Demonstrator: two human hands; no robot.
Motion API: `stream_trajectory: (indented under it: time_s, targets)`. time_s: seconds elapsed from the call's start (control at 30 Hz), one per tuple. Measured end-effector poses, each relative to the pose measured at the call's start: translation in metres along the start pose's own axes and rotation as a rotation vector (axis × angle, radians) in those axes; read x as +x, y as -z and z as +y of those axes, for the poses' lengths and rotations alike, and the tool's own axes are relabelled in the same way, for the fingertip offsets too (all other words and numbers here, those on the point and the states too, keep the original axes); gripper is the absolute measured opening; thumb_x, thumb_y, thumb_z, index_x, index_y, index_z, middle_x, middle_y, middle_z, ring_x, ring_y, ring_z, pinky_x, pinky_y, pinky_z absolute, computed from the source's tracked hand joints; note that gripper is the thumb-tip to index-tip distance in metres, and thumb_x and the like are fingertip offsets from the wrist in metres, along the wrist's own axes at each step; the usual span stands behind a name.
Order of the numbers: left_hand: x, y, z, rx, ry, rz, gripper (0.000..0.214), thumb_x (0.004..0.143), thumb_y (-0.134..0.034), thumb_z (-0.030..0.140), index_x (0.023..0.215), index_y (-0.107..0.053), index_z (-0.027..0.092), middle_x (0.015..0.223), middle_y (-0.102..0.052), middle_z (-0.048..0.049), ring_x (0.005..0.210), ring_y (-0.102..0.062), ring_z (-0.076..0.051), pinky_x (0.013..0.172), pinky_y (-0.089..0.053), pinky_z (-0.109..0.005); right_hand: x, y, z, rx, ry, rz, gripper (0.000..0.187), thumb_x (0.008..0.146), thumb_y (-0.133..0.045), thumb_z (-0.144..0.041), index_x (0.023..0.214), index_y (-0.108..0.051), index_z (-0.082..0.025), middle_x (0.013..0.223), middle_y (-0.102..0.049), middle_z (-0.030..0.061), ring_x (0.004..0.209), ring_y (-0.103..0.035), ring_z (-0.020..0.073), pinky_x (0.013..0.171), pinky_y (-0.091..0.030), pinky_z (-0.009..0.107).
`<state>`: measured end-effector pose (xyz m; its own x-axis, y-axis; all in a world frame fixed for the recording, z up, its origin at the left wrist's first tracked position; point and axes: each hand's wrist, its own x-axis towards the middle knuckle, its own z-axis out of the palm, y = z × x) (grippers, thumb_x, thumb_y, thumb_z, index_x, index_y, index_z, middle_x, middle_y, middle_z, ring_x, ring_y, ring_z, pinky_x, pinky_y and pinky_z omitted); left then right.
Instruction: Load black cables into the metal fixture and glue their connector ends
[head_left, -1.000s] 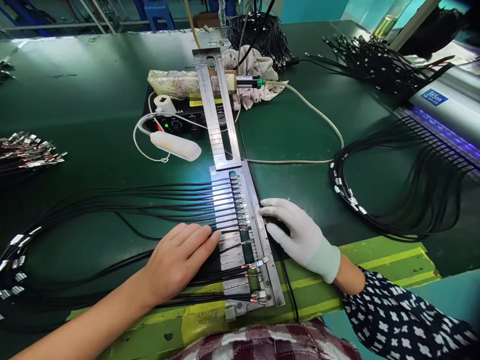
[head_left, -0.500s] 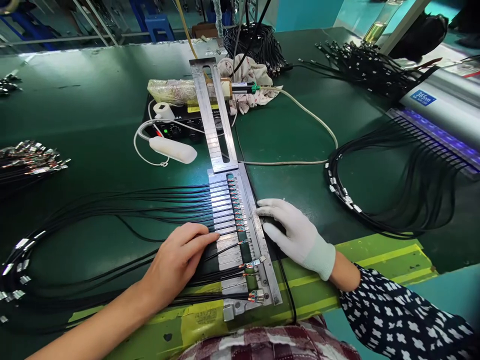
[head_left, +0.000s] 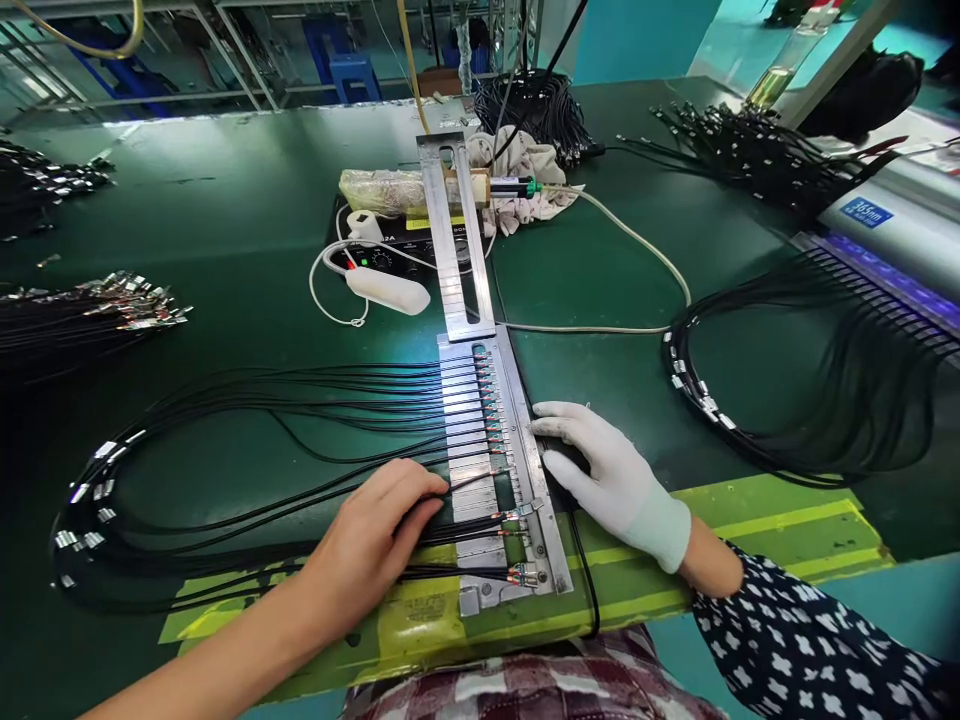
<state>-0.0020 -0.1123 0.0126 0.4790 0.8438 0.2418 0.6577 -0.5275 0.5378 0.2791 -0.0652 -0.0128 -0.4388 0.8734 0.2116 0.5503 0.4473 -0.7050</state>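
Observation:
A slotted metal fixture (head_left: 472, 545) lies on the table, holding a row of black cables (head_left: 375, 403) with their stripped, coloured wire ends over its slots. Bare, my left hand (head_left: 375, 530) is at the fixture's left edge, thumb and index finger closed on a black cable (head_left: 474, 481) whose end reaches toward the slots. Several cables below it have metal connectors (head_left: 529, 574) at their ends. My right hand (head_left: 607, 480), in a white glove, rests along the fixture's right rail, fingers stretched out and apart from the thumb, holding nothing. Its fingertips touch the rail.
Behind the fixture, a slotted metal frame (head_left: 442, 240) leans over a black control box (head_left: 390, 262) and wrapped tube. A white mouse-shaped piece (head_left: 388, 290) sits beside it. Cable bundles lie left (head_left: 142, 300) and back right (head_left: 750, 150). A UV lamp housing (head_left: 915, 220) stands right.
The whole view has shifted a little to the right. My left hand has moved slightly down along the fixture, its fingers now on a lower cable. The right hand stays at the rail.

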Motion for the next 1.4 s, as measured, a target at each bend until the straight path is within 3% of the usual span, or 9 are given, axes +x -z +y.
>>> stream_trajectory:
  time_s: [0.1,0.37,0.57,0.83,1.0,1.13,1.27,1.4]
  targets:
    - [0.004,0.002,-0.007,0.033,-0.107,0.058,0.025,0.095,-0.049,0.007,0.113,-0.06,0.019,0.095,-0.066,-0.003,0.085,-0.063,-0.011,0.077,-0.051,-0.02,0.0,-0.001,0.0,0.007,0.005,0.006,0.026,0.095,-0.051,-0.017,0.118,-0.063,-0.021,0.129,-0.064,0.0111,0.123,-0.06,0.0258,0.106,-0.051,0.048]
    - [0.02,0.013,-0.028,0.179,-0.296,-0.082,0.04,0.092,-0.038,0.0,0.119,-0.062,0.017,0.093,-0.065,-0.0048,0.079,-0.059,-0.012,0.071,-0.049,-0.021,0.002,-0.001,-0.001,0.019,-0.018,0.006,0.028,0.095,-0.052,-0.015,0.119,-0.064,-0.022,0.13,-0.064,0.0103,0.124,-0.059,0.0259,0.108,-0.049,0.049]
    - [0.02,0.013,-0.034,0.205,-0.342,-0.13,0.038,0.094,-0.039,0.003,0.124,-0.059,0.015,0.096,-0.063,-0.0063,0.082,-0.058,-0.014,0.074,-0.049,-0.023,0.003,-0.001,-0.001,0.028,-0.029,0.005,0.028,0.094,-0.053,-0.015,0.119,-0.064,-0.022,0.13,-0.064,0.0097,0.123,-0.059,0.0245,0.107,-0.049,0.047]
    - [0.015,0.004,-0.035,0.068,-0.256,-0.15,0.039,0.094,-0.04,0.002,0.126,-0.056,0.018,0.104,-0.061,-0.0065,0.09,-0.058,-0.014,0.078,-0.048,-0.023,0.005,0.001,-0.001,0.056,-0.042,0.005,0.028,0.094,-0.053,-0.015,0.118,-0.063,-0.023,0.126,-0.065,0.0079,0.119,-0.06,0.0234,0.104,-0.049,0.044]
    - [-0.003,-0.007,-0.032,0.334,-0.19,-0.02,0.046,0.095,-0.037,0.004,0.132,-0.056,0.022,0.093,-0.057,-0.0047,0.08,-0.05,-0.017,0.068,-0.041,-0.029,0.007,0.0,-0.009,-0.023,-0.081,-0.006,0.025,0.094,-0.051,-0.02,0.116,-0.063,-0.021,0.089,-0.068,0.0044,0.083,-0.063,0.0208,0.078,-0.05,0.037]
    - [-0.007,-0.004,-0.017,0.323,-0.18,-0.066,0.037,0.098,-0.043,0.012,0.132,-0.055,0.018,0.091,-0.063,-0.0038,0.078,-0.052,-0.017,0.065,-0.038,-0.03,0.01,-0.008,-0.021,-0.215,-0.109,-0.024,0.028,0.088,-0.061,-0.026,0.115,-0.066,-0.022,0.071,-0.066,-0.0003,0.067,-0.061,0.0204,0.072,-0.04,0.036]
    - [-0.013,-0.002,0.0,0.239,-0.138,-0.069,0.021,0.098,-0.05,0.02,0.117,-0.059,0.015,0.095,-0.067,-0.0045,0.083,-0.057,-0.016,0.074,-0.042,-0.03,0.012,-0.018,-0.029,-0.311,-0.089,-0.008,0.027,0.091,-0.054,-0.025,0.115,-0.066,-0.022,0.07,-0.068,0.0001,0.066,-0.062,0.0218,0.069,-0.035,0.034]
    - [-0.014,-0.001,0.004,0.074,0.023,-0.129,0.014,0.098,-0.051,0.023,0.105,-0.062,0.021,0.091,-0.067,-0.0012,0.082,-0.06,-0.014,0.072,-0.047,-0.026,0.014,-0.024,-0.03,-0.314,-0.099,0.032,0.027,0.094,-0.05,-0.025,0.116,-0.065,-0.02,0.074,-0.071,0.0021,0.068,-0.063,0.023,0.07,-0.035,0.035]
